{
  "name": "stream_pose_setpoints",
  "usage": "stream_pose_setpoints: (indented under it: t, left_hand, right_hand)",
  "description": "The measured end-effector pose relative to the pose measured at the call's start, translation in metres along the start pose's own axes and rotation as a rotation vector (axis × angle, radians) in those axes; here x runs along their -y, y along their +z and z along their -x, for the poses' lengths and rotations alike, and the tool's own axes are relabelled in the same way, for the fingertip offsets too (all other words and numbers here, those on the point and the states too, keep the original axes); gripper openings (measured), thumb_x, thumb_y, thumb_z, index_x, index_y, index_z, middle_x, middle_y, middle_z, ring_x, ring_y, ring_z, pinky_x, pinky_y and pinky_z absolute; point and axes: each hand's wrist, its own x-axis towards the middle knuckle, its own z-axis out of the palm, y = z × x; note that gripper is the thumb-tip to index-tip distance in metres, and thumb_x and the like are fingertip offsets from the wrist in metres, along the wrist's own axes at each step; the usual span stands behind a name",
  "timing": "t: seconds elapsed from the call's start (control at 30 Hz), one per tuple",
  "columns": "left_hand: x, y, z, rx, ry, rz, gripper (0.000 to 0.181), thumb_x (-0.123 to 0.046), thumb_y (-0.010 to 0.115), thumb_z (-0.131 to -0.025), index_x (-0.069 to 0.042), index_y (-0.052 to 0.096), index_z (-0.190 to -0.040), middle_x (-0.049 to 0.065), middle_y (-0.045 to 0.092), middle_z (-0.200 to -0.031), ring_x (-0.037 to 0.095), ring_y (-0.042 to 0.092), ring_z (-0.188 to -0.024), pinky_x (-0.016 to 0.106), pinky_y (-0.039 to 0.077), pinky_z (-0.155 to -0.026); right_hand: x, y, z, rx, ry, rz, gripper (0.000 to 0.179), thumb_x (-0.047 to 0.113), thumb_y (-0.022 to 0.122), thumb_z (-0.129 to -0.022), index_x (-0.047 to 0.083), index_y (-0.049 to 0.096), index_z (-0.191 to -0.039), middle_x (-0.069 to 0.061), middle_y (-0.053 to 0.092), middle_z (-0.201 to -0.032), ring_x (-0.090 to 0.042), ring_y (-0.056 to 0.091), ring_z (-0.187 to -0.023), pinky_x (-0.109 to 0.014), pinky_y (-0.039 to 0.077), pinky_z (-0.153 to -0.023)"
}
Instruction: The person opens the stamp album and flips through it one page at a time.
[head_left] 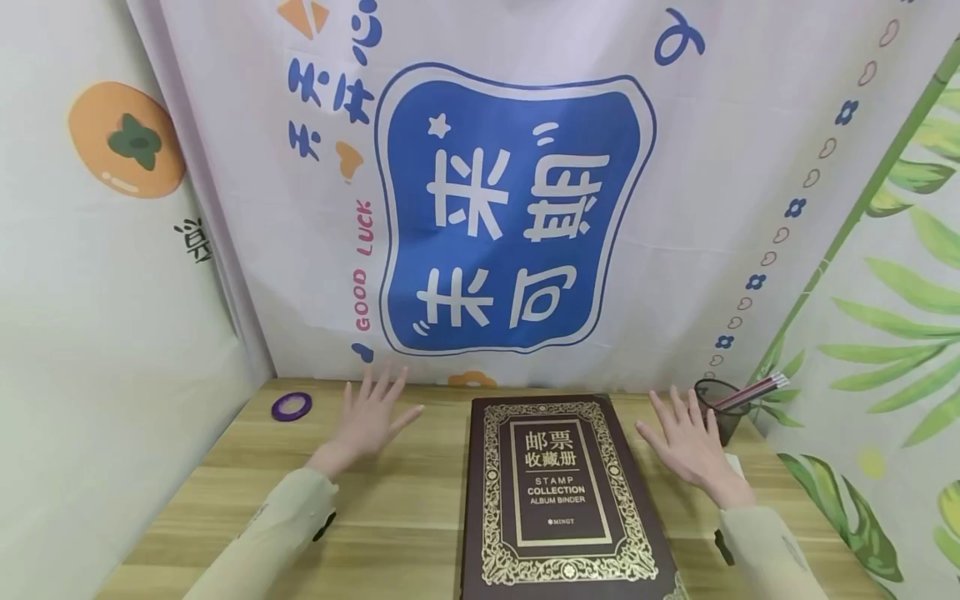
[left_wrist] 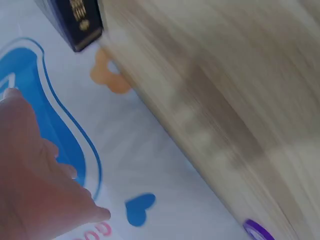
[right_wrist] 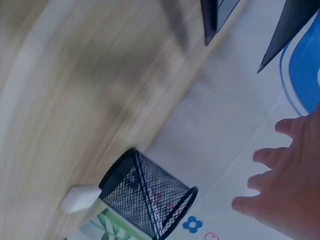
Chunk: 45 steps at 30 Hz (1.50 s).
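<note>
A person's left hand [head_left: 367,421] and right hand [head_left: 690,446] hover above a wood-grain bench [head_left: 382,525] on either side of a dark brown stamp collection album binder [head_left: 555,517]. Each grip is spread wide, fingers extended, with hold of nothing. The binder lies flat and closed between the hands, its gold-framed cover facing up and its near edge running out of the head view. A purple ring [head_left: 291,417] sits left of the left hand, near the bench's far edge. At right, a black mesh cup [head_left: 726,426] holds pencils [head_left: 752,392] just beyond the right hand, a white block [right_wrist: 80,198] beside it. Behind hangs a printed white cloth [head_left: 705,250] with a blue panel.
</note>
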Motion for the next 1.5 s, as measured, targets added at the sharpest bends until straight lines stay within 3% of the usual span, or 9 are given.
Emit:
stream_pose_setpoints:
  t: [0.17, 0.37, 0.53, 0.7, 0.9, 1.03, 1.27, 1.37, 1.5]
  left_hand:
    - [-0.018, 0.012, 0.007, 0.013, 0.069, 0.021, 0.083, -0.06, 0.045, -0.098, -0.012, 0.017, -0.16, 0.017, 0.009, -0.167, 0.047, 0.001, -0.153, 0.07, 0.003, -0.118]
    - [-0.046, 0.023, 0.023, 0.063, 0.171, 0.027, 0.085, -0.06, 0.046, -0.098, -0.009, 0.018, -0.159, 0.015, 0.006, -0.166, 0.044, 0.004, -0.154, 0.065, 0.006, -0.12]
    - [-0.064, 0.033, 0.032, 0.112, 0.227, 0.034, 0.087, -0.062, 0.046, -0.097, -0.01, 0.018, -0.159, 0.013, 0.007, -0.166, 0.04, 0.006, -0.154, 0.06, 0.011, -0.122]
    - [-0.078, 0.04, 0.042, 0.144, 0.321, 0.063, 0.087, -0.059, 0.049, -0.097, -0.002, 0.024, -0.157, 0.018, 0.014, -0.165, 0.042, 0.015, -0.153, 0.056, 0.02, -0.122]
    - [-0.088, 0.042, 0.052, 0.195, 0.392, 0.122, 0.086, -0.057, 0.049, -0.098, 0.002, 0.025, -0.156, 0.023, 0.017, -0.164, 0.044, 0.018, -0.152, 0.056, 0.025, -0.121]
    - [-0.091, 0.044, 0.057, 0.237, 0.399, 0.149, 0.088, -0.06, 0.046, -0.098, 0.003, 0.024, -0.156, 0.022, 0.015, -0.165, 0.043, 0.017, -0.153, 0.054, 0.025, -0.121]
    - [-0.093, 0.048, 0.064, 0.249, 0.369, 0.185, 0.091, -0.063, 0.045, -0.097, 0.002, 0.022, -0.156, 0.022, 0.014, -0.165, 0.04, 0.018, -0.153, 0.053, 0.025, -0.121]
    - [-0.092, 0.049, 0.066, 0.253, 0.361, 0.212, 0.091, -0.062, 0.045, -0.098, 0.002, 0.021, -0.156, 0.022, 0.013, -0.165, 0.041, 0.018, -0.153, 0.053, 0.024, -0.121]
    - [-0.092, 0.048, 0.069, 0.266, 0.33, 0.256, 0.091, -0.062, 0.047, -0.097, 0.002, 0.021, -0.157, 0.022, 0.012, -0.165, 0.041, 0.017, -0.153, 0.055, 0.024, -0.121]
  right_hand:
    - [0.011, 0.002, 0.01, 0.015, -0.041, -0.028, 0.074, 0.054, 0.036, -0.104, 0.002, 0.028, -0.156, -0.033, 0.019, -0.16, -0.059, 0.01, -0.146, -0.074, 0.009, -0.114]
    - [0.024, 0.004, 0.02, 0.047, -0.089, -0.136, 0.072, 0.047, 0.043, -0.104, -0.006, 0.032, -0.152, -0.033, 0.032, -0.154, -0.059, 0.024, -0.142, -0.07, 0.023, -0.114]
    - [0.029, 0.006, 0.024, 0.087, -0.089, -0.274, 0.066, 0.041, 0.051, -0.103, -0.011, 0.042, -0.144, -0.033, 0.05, -0.142, -0.052, 0.051, -0.128, -0.062, 0.042, -0.106]
    - [0.033, 0.007, 0.022, 0.115, -0.044, -0.414, 0.05, 0.032, 0.058, -0.1, -0.007, 0.059, -0.131, -0.025, 0.069, -0.121, -0.032, 0.071, -0.103, -0.042, 0.058, -0.088]
    - [0.033, 0.003, 0.023, 0.193, 0.032, -0.654, 0.051, 0.024, 0.06, -0.099, -0.014, 0.054, -0.133, -0.03, 0.065, -0.124, -0.032, 0.07, -0.105, -0.026, 0.06, -0.08]
    - [0.034, -0.004, 0.023, 0.232, 0.086, -0.754, 0.054, 0.023, 0.059, -0.1, -0.015, 0.048, -0.138, -0.033, 0.059, -0.132, -0.028, 0.07, -0.108, -0.027, 0.059, -0.084]
    - [0.036, -0.015, 0.017, 0.279, 0.116, -1.005, 0.059, 0.02, 0.057, -0.101, -0.018, 0.038, -0.143, -0.035, 0.052, -0.139, -0.002, 0.069, -0.1, -0.022, 0.057, -0.088]
    - [0.039, -0.02, 0.014, 0.281, 0.131, -1.081, 0.061, 0.02, 0.058, -0.101, -0.016, 0.036, -0.145, -0.033, 0.053, -0.139, 0.0, 0.07, -0.097, -0.022, 0.057, -0.088]
    - [0.047, -0.029, 0.011, 0.263, 0.137, -1.101, 0.063, 0.023, 0.06, -0.1, -0.013, 0.037, -0.146, -0.031, 0.052, -0.142, -0.001, 0.07, -0.098, -0.022, 0.057, -0.089]
